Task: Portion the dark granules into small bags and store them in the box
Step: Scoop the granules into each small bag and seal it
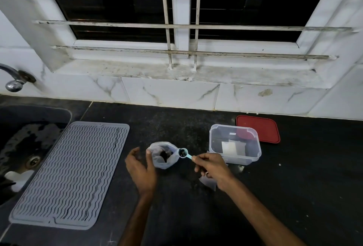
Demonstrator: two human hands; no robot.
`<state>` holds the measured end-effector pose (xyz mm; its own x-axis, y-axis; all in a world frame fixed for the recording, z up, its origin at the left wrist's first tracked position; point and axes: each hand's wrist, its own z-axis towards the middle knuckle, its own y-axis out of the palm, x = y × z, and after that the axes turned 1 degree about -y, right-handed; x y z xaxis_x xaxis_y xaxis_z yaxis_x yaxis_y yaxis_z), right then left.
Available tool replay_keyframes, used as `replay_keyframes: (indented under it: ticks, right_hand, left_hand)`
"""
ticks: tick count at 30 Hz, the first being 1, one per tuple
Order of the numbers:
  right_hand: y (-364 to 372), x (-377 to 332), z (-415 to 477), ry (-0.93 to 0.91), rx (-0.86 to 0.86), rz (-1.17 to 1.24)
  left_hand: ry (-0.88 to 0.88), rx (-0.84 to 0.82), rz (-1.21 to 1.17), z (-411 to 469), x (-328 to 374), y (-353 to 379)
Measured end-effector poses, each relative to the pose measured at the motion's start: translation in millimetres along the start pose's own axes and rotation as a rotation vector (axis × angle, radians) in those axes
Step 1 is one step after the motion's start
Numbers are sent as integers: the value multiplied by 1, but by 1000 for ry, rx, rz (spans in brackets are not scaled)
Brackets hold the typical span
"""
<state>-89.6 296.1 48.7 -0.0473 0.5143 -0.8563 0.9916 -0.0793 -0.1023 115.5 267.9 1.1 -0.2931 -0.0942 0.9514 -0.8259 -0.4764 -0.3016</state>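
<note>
A: Start at the far left. What's there?

B: A sink (pixel 29 147) sunk into the dark surface (pixel 294 196), with a tap (pixel 13 80) on the wall at its 11 o'clock. Just right of the sink lies a grey ribbed mat (pixel 68 175), flat on the surface.

A: And the left hand?

B: The left hand (pixel 140 169) sits right of the mat. Its grip is loose and unclosed: the thumb touches the near left rim of the clear bag (pixel 163 157), the other fingers curl apart from it at 9 o'clock.

A: Where are the dark granules?

B: A heap of dark granules (pixel 164 155) lies inside that bag, which stands mouth-up on the surface. More fill the bowl of a small blue scoop (pixel 184 153), at the bag's 3 o'clock, touching its rim.

A: Who has the scoop?

B: The right hand (pixel 213 169), grip pinched on the handle. A small bag (pixel 209 182) shows under that hand; whether the fingers hold it I cannot tell.

A: The box?

B: The clear box (pixel 234 143) stands open at 1 o'clock from the right hand, with pale packets (pixel 229 149) inside. Its red lid (pixel 263 129) lies flat behind it, at 2 o'clock.
</note>
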Motion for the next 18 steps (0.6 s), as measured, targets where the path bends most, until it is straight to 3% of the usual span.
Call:
replay_keyframes:
  ticks: [2,5,7,11,18]
  right_hand:
    - [-18,0,-9,-22,24,19]
    - [-48,3,-19,-76,113,83]
    - [-66,5,-25,-93,153,80]
    - [-89,15,-32,-104,194,68]
    - [-91,34,-32,-122,202,77]
  left_hand:
    - [122,-199,8,-14,14,1]
    - [208,-724,172,-33,25,18]
    - [311,-901,285,-45,27,35]
    - [426,-1019,456,-59,29,66]
    - [498,-939,519,-57,17,85]
